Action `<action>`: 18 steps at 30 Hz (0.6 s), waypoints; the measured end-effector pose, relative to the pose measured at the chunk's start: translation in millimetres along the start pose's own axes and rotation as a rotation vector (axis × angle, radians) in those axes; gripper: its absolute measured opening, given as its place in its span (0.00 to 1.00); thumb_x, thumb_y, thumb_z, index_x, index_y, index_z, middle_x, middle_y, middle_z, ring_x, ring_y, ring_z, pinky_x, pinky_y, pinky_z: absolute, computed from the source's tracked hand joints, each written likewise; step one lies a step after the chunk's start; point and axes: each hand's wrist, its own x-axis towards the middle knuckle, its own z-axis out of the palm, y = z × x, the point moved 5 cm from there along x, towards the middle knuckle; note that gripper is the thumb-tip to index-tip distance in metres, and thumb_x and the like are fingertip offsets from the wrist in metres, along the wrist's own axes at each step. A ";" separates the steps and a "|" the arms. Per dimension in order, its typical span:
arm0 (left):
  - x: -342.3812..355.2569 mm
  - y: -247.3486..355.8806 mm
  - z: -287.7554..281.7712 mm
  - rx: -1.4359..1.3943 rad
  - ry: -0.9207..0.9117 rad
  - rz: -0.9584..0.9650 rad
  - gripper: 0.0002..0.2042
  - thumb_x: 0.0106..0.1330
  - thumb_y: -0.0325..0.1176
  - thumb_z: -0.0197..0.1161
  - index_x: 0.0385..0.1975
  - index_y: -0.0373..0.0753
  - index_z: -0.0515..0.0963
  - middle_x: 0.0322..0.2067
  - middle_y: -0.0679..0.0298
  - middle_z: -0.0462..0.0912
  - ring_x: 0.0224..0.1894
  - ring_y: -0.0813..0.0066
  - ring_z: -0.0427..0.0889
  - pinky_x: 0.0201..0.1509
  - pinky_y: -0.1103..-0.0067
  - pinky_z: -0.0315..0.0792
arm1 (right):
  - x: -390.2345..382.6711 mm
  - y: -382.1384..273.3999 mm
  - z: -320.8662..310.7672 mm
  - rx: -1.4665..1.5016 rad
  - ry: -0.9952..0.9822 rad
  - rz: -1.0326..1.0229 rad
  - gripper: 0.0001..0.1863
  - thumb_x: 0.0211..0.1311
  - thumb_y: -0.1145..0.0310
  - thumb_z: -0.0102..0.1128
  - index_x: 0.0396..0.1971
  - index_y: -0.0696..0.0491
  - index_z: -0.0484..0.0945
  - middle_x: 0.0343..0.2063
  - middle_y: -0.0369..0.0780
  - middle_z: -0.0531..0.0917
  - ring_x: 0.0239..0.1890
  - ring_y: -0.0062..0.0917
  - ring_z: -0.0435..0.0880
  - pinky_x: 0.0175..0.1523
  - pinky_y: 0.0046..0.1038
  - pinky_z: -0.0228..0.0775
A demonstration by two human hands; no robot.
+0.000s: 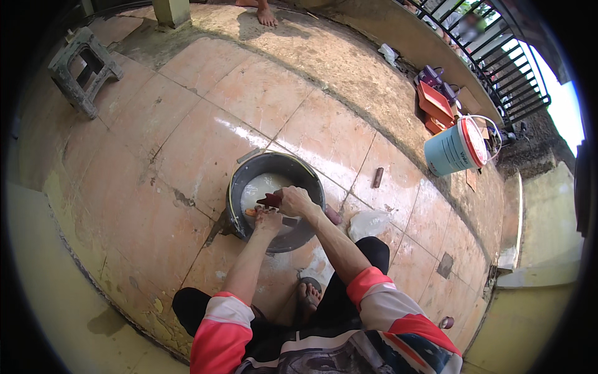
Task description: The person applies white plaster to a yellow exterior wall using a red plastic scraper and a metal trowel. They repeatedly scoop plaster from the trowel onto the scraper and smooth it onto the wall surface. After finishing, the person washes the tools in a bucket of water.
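A black bucket (pixel 238 187) stands on the tiles in front of me, with a whitish substance (pixel 258 187) inside. Over its near half, my left hand (pixel 268 220) is closed around what looks like a putty knife; an orange handle end (pixel 250 212) and a flat grey blade (pixel 290 222) show on either side. My right hand (pixel 296 202), just above and to the right, pinches a dark red flat piece (pixel 269 200) with a ragged edge. Its exact kind is unclear. Both hands are close together, the right partly above the left.
A pale blue paint pail (pixel 445 153) lies tilted at right, near red trays (pixel 434 103). On the tiles are a brown cylinder (pixel 378 177) and a clear plastic bag (pixel 369 224). A worn stool (pixel 84 68) stands far left. Another person's foot (pixel 267 15) shows at the top.
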 end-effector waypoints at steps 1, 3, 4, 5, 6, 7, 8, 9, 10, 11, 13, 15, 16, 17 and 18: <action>4.5 1.7 -4.5 -0.016 -0.020 0.006 0.15 0.69 0.38 0.50 0.46 0.46 0.84 0.52 0.60 0.82 0.59 0.61 0.75 0.63 0.53 0.57 | -2.9 -1.8 -0.1 0.007 -0.004 -0.004 0.17 0.48 0.68 0.60 0.41 0.49 0.84 0.32 0.50 0.86 0.38 0.47 0.86 0.43 0.43 0.79; 6.1 4.3 -15.2 -0.043 -0.074 0.009 0.15 0.68 0.38 0.51 0.47 0.45 0.83 0.52 0.58 0.81 0.60 0.59 0.74 0.62 0.54 0.59 | -1.6 13.1 6.8 0.042 -0.019 0.058 0.18 0.48 0.66 0.61 0.43 0.47 0.84 0.34 0.50 0.86 0.40 0.46 0.86 0.44 0.43 0.79; -3.2 10.6 -21.1 -0.003 -0.006 0.051 0.15 0.67 0.36 0.52 0.48 0.42 0.81 0.50 0.57 0.81 0.60 0.59 0.73 0.62 0.55 0.61 | -3.2 24.8 10.3 0.072 -0.019 0.084 0.17 0.49 0.66 0.61 0.42 0.47 0.84 0.34 0.49 0.86 0.40 0.45 0.85 0.44 0.43 0.78; -8.4 10.4 -29.8 0.063 0.001 0.081 0.15 0.67 0.35 0.51 0.48 0.44 0.81 0.49 0.58 0.81 0.60 0.60 0.74 0.63 0.57 0.61 | -1.5 34.0 17.4 0.107 -0.021 0.098 0.17 0.50 0.65 0.61 0.41 0.48 0.85 0.34 0.49 0.86 0.40 0.45 0.85 0.44 0.43 0.78; -14.0 12.5 -36.8 0.126 0.002 0.117 0.15 0.68 0.35 0.50 0.48 0.45 0.81 0.49 0.60 0.82 0.60 0.61 0.74 0.63 0.58 0.61 | -1.3 45.5 29.1 0.144 -0.027 0.119 0.16 0.50 0.64 0.60 0.41 0.49 0.85 0.33 0.49 0.86 0.40 0.45 0.85 0.44 0.43 0.77; -17.4 14.7 -40.7 0.189 0.006 0.155 0.15 0.68 0.35 0.49 0.49 0.46 0.81 0.48 0.61 0.82 0.59 0.62 0.74 0.64 0.59 0.61 | 2.9 56.5 42.4 0.181 0.009 0.122 0.16 0.50 0.64 0.61 0.41 0.49 0.85 0.34 0.49 0.86 0.40 0.44 0.85 0.44 0.43 0.77; -18.0 18.8 -43.2 0.178 0.077 0.210 0.15 0.67 0.34 0.49 0.48 0.46 0.81 0.48 0.61 0.82 0.59 0.62 0.75 0.64 0.60 0.60 | 9.0 69.6 55.0 0.211 0.050 0.129 0.17 0.50 0.63 0.61 0.41 0.49 0.85 0.34 0.48 0.86 0.40 0.44 0.85 0.45 0.42 0.77; -21.1 17.3 -42.7 0.168 0.145 0.251 0.15 0.67 0.34 0.49 0.47 0.47 0.81 0.48 0.61 0.82 0.58 0.61 0.75 0.64 0.60 0.60 | 16.9 75.6 64.5 0.243 0.084 0.124 0.17 0.49 0.62 0.62 0.41 0.49 0.85 0.35 0.48 0.86 0.41 0.43 0.85 0.45 0.42 0.77; -25.4 14.9 -42.1 0.160 0.207 0.289 0.14 0.66 0.33 0.49 0.46 0.47 0.81 0.48 0.61 0.82 0.58 0.61 0.76 0.65 0.60 0.60 | 23.8 77.5 75.6 0.215 0.021 0.149 0.18 0.48 0.63 0.61 0.42 0.50 0.85 0.36 0.49 0.86 0.42 0.43 0.85 0.46 0.41 0.77; -26.6 12.9 -41.1 0.139 0.154 0.277 0.14 0.66 0.33 0.49 0.45 0.46 0.81 0.48 0.62 0.82 0.57 0.61 0.76 0.65 0.60 0.60 | 28.8 77.7 81.0 0.185 -0.041 0.176 0.20 0.47 0.64 0.61 0.43 0.50 0.85 0.36 0.50 0.86 0.43 0.43 0.85 0.48 0.41 0.77; -27.4 11.8 -39.1 0.095 0.049 0.260 0.13 0.66 0.33 0.49 0.45 0.46 0.81 0.47 0.62 0.82 0.57 0.61 0.76 0.65 0.59 0.60 | 34.5 78.7 88.1 0.132 -0.107 0.174 0.21 0.46 0.65 0.60 0.43 0.52 0.85 0.37 0.51 0.86 0.45 0.43 0.85 0.49 0.40 0.77; -29.9 6.1 -35.1 0.082 0.068 0.246 0.13 0.66 0.33 0.48 0.44 0.46 0.81 0.48 0.62 0.82 0.57 0.61 0.76 0.66 0.59 0.59 | 37.9 68.1 91.8 0.088 -0.130 0.099 0.21 0.45 0.65 0.59 0.41 0.55 0.85 0.37 0.51 0.86 0.45 0.43 0.85 0.49 0.41 0.77; -29.6 3.6 -33.5 0.075 0.077 0.240 0.13 0.67 0.33 0.48 0.44 0.46 0.81 0.48 0.62 0.82 0.57 0.61 0.76 0.66 0.58 0.59 | 38.8 69.9 89.5 0.207 -0.102 0.140 0.20 0.45 0.65 0.59 0.41 0.54 0.85 0.37 0.52 0.86 0.45 0.44 0.85 0.49 0.41 0.77; -28.6 3.5 -33.0 0.095 0.071 0.236 0.13 0.66 0.33 0.48 0.44 0.46 0.81 0.47 0.62 0.82 0.57 0.61 0.76 0.67 0.58 0.59 | 38.4 75.8 87.0 0.325 -0.072 0.185 0.20 0.46 0.65 0.59 0.41 0.54 0.85 0.38 0.52 0.85 0.45 0.44 0.85 0.49 0.41 0.77; -27.3 3.7 -32.6 0.114 0.064 0.233 0.13 0.66 0.33 0.48 0.44 0.47 0.81 0.46 0.61 0.82 0.57 0.62 0.76 0.67 0.58 0.59 | 37.5 79.3 86.1 0.344 -0.071 0.194 0.20 0.46 0.65 0.59 0.42 0.53 0.85 0.38 0.52 0.85 0.44 0.44 0.85 0.49 0.42 0.77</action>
